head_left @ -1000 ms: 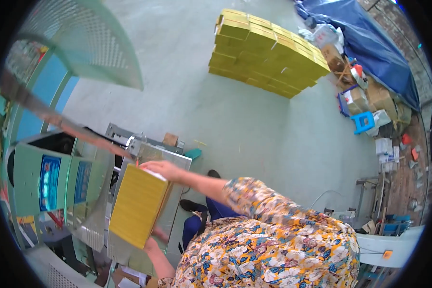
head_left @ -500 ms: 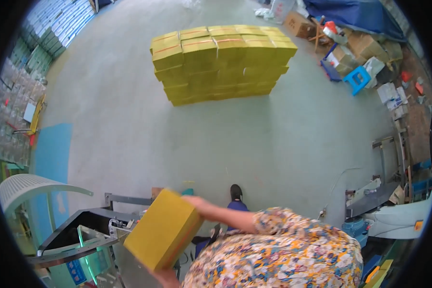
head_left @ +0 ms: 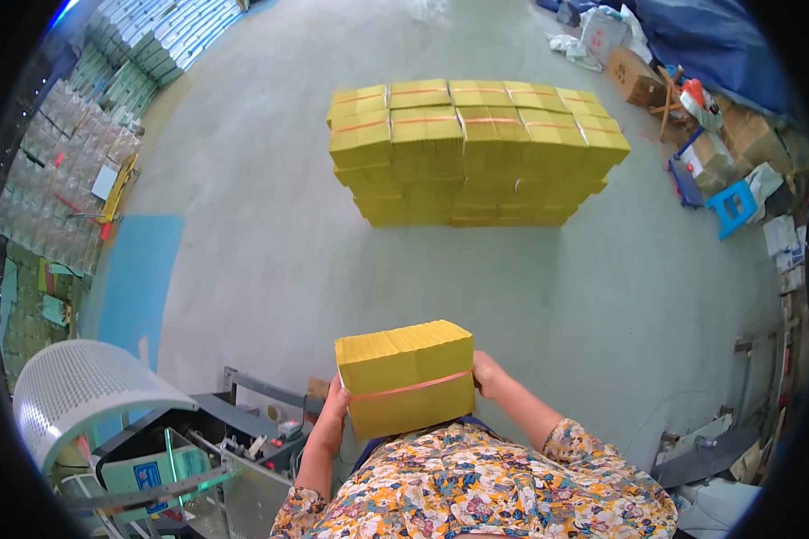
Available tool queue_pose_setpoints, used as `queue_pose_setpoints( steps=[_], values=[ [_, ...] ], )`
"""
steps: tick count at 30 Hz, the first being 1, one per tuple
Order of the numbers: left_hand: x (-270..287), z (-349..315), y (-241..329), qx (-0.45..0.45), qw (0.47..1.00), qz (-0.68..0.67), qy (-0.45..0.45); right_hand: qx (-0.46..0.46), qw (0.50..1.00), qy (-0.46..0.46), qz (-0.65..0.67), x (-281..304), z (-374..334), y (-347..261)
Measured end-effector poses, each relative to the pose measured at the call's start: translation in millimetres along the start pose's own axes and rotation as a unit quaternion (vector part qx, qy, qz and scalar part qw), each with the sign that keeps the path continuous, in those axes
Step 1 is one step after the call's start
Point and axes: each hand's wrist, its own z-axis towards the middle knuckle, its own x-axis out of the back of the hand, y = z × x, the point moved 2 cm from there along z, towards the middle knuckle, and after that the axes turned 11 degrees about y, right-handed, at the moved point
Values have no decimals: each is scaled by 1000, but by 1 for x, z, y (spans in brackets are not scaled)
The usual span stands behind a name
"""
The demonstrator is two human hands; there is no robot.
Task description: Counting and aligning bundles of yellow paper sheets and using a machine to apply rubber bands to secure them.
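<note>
In the head view, the person is holding a yellow bundle (head_left: pixel 406 377) of stacked sheets, tied by a thin orange band, in front of the chest above the floral sleeves. The left hand (head_left: pixel 334 415) is pressing flat against the bundle's left side, fingers together; the right hand (head_left: pixel 487 374) is gripping the right side, its fingers mostly hidden behind the stack. Ahead, well apart, a large stack of matching yellow bundles (head_left: pixel 470 148) is already sitting on the grey concrete floor (head_left: pixel 270 269); judging by this, much stacking is done and this bundle is yet to be set down. A machine with a white perforated guard (head_left: pixel 85 388) is standing at lower left. Cardboard boxes (head_left: pixel 638 76), a blue tarp (head_left: pixel 701 36) and a blue stool (head_left: pixel 731 207) are crowding the right edge.
</note>
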Motion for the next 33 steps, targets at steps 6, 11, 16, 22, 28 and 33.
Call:
queue_pose_setpoints(
  steps=[6,11,16,22,28,33],
  values=[
    [27,148,33,46,988,-148,22,33,998,-5,-52,-40,82,-108],
    [32,260,128,-19,998,-54,7,50,996,30,-68,-77,146,-202],
    [31,370,241,-33,998,-34,-34,104,993,52,-20,-108,220,-317],
    [23,519,338,-3,999,-51,-4,181,981,60,23,-149,307,-462],
    [23,653,392,51,996,-48,54,234,969,82,-15,-180,417,-549],
    [30,745,400,92,994,-40,46,190,977,94,-5,-189,479,-590]
  ],
)
